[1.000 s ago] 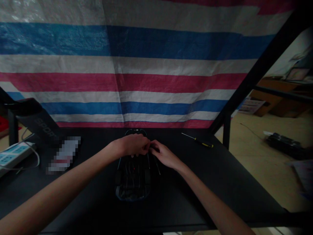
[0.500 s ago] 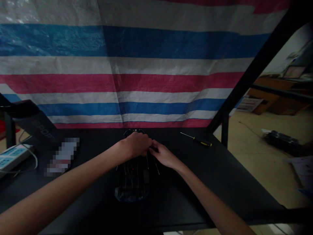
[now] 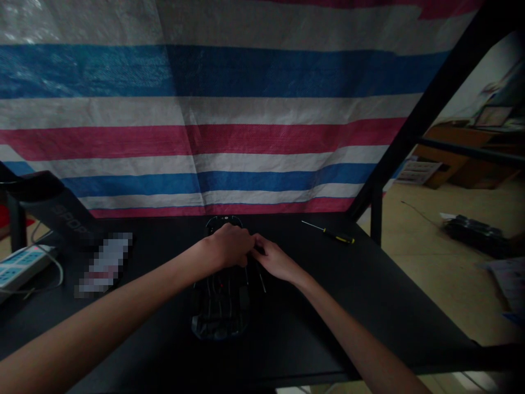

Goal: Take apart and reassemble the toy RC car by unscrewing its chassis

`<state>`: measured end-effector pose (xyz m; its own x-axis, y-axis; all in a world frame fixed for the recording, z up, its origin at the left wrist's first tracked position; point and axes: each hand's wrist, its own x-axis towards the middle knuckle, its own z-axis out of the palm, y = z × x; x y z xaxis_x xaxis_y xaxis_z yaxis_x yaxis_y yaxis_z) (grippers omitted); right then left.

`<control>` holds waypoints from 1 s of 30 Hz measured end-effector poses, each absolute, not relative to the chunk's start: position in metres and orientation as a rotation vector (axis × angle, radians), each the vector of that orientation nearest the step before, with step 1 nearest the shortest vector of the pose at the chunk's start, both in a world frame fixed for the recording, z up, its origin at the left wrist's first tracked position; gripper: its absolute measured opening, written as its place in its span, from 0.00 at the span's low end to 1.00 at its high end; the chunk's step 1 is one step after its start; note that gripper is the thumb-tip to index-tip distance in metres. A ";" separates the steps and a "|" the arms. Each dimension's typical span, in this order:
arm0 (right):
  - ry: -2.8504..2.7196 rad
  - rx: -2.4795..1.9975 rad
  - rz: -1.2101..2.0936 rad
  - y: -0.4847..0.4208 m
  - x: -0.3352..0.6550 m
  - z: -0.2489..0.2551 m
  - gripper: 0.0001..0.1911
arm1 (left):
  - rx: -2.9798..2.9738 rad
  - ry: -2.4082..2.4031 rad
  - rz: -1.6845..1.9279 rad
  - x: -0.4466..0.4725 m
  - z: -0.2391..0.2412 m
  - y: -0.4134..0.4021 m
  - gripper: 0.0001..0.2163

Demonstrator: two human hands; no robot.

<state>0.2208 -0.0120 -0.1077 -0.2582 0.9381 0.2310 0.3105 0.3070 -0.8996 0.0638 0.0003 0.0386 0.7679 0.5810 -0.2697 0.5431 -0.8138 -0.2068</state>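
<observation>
A dark toy car chassis point(image 3: 221, 306) lies lengthwise on the black table point(image 3: 369, 306), its far end rounded with a blue rim. My left hand point(image 3: 229, 246) is curled over the far half of the chassis and grips it. My right hand point(image 3: 276, 260) rests at the chassis's right side, its fingertips pressed against the left hand's fingertips. What the right fingers pinch is hidden. A thin metal rod point(image 3: 262, 282) lies just under my right hand beside the chassis.
A screwdriver point(image 3: 330, 233) with a yellow-and-black handle lies at the back right. A power strip point(image 3: 16, 265), a black stand point(image 3: 53, 208) and a blurred flat item point(image 3: 104, 262) sit at the left. A striped tarp point(image 3: 246, 109) hangs behind; a black post point(image 3: 375, 219) stands by the table's right edge.
Both hands stay together over the far end of the chassis; my left hand has crept slightly to the right. The view has drifted a little.
</observation>
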 end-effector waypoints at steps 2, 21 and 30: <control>-1.753 -1.132 0.955 -0.011 0.221 -0.109 0.09 | -2.819 -0.899 0.512 0.065 0.037 -0.002 0.07; -1.759 -1.120 0.947 -0.010 0.222 -0.113 0.10 | -2.824 -0.961 0.607 0.067 0.049 0.003 0.05; -1.753 -1.106 0.942 -0.009 0.221 -0.113 0.12 | -2.831 -0.941 0.533 0.063 0.047 0.001 0.05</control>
